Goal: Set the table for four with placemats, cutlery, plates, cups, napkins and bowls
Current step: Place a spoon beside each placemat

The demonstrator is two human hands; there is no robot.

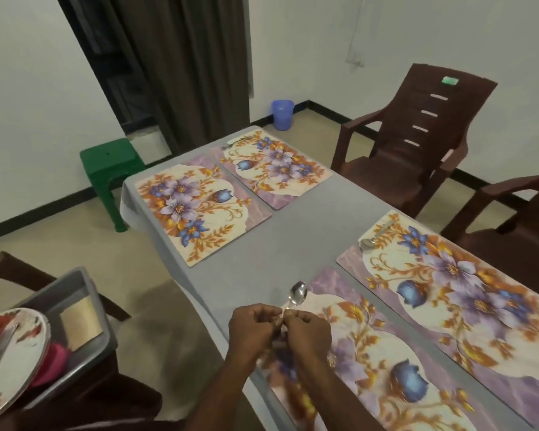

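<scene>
A spoon (297,294) is being pinched by its handle between the left hand (253,328) and the right hand (308,334), fingers curled, bowl pointing away from them. It is being held just above the corner of the nearest placemat (386,362) on the counter (308,219). Left of the hands, a plate (10,349) is lying in a grey tray (84,306).

head view: worn on the person's head; wide-angle | faces forward and down along the counter (308,213) | hands (280,332) close at bottom centre; chairs and walls farther back
</scene>
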